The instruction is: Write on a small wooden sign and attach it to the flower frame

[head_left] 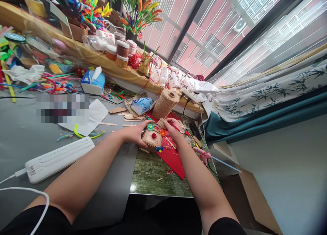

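A small box (149,140) of wood and twine sits before me, with a dark red flower (153,135) on top. Teal (150,127), orange (162,133) and blue (159,149) flowers mark its corners. My left hand (136,132) is wrapped round its left side, thumb at the front and fingers at the back. At the far right corner, my right hand (174,129) pinches a small tan piece (161,122). A thin red pencil-like stick (176,127) also lies in that hand. Part of the box's far side is hidden.
Behind the box stands a large twine spool (165,103); craft sticks (134,117) lie to its left. Red paper (175,163) spreads under the work. A pink glue gun (203,152) rests at the right edge. A white lamp-like bar (60,158) lies left.
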### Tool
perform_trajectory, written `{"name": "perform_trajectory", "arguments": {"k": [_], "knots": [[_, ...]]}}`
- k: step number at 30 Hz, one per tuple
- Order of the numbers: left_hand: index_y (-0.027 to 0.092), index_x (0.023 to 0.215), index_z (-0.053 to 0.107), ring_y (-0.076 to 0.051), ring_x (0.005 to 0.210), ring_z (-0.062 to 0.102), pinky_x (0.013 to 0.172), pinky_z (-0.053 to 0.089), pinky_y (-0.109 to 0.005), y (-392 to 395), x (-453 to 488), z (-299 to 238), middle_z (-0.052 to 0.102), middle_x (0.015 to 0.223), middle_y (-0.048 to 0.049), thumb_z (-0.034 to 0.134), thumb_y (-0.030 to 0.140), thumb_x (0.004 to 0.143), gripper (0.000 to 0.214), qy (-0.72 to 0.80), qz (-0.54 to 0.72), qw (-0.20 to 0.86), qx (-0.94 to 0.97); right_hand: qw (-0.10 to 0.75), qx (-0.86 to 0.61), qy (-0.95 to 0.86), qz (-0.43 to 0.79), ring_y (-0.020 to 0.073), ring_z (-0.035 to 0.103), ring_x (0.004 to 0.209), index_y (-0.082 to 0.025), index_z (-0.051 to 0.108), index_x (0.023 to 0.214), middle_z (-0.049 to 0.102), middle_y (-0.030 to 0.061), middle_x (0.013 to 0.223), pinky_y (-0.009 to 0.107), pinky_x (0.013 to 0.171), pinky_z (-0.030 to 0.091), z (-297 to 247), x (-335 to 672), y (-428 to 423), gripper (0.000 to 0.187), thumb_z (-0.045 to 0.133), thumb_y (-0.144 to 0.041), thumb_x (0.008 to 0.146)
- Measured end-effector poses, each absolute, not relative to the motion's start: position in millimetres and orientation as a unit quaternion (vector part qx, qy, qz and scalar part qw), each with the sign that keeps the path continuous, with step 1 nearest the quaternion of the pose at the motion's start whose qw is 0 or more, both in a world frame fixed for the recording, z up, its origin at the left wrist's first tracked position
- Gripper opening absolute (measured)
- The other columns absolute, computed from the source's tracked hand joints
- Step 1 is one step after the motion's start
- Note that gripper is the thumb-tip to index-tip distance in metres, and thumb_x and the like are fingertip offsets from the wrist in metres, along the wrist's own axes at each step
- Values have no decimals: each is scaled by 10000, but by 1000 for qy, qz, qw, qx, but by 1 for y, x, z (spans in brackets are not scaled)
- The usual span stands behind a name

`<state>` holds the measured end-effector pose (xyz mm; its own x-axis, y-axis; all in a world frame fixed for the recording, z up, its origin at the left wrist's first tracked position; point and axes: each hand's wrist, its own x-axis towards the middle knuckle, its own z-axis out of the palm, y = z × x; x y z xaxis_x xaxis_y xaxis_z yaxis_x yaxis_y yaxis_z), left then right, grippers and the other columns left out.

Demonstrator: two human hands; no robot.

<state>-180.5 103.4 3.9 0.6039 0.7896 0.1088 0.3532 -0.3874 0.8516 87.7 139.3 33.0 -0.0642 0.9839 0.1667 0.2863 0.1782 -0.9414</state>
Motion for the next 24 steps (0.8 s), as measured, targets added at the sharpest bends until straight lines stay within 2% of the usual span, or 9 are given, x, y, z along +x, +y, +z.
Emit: {"name": "perform_trajectory", "arguments": {"k": [7, 12, 18, 24], "knots": [[317, 1642, 161, -384, 1418, 514, 1163, 446, -464, 103, -180, 5, 436, 1616, -123, 938, 574, 485, 1418, 365, 249, 420, 793, 462, -522, -605, 385, 200, 660, 730, -226, 622, 887, 708, 41, 853, 352, 698, 579, 31, 85, 137, 366, 755, -551, 784], [307, 1660, 113, -388, 1405, 531, 1160, 449, -470, 105, -181, 0, 454, 1603, -143, 935, 547, 497, 1444, 363, 249, 423, 792, 463, -523, -609, 376, 200, 646, 728, -227, 614, 901, 697, 38, 835, 341, 675, 566, 29, 82, 132, 383, 709, -588, 820], [313, 1664, 99, -390, 1437, 500, 1175, 436, -482, 105, -181, -1, 422, 1628, -142, 936, 542, 500, 1452, 357, 256, 428, 790, 436, -497, -665, 346, 207, 621, 770, -250, 646, 942, 668, 22, 866, 336, 717, 532, 42, 82, 119, 285, 728, -505, 845], [333, 1659, 77, -381, 1434, 499, 1180, 425, -490, 105, -181, -1, 406, 1632, -134, 929, 591, 508, 1455, 364, 245, 424, 793, 413, -500, -681, 340, 202, 589, 686, -259, 630, 887, 639, 6, 793, 329, 640, 500, 42, 82, 119, 236, 717, -476, 851]]}}
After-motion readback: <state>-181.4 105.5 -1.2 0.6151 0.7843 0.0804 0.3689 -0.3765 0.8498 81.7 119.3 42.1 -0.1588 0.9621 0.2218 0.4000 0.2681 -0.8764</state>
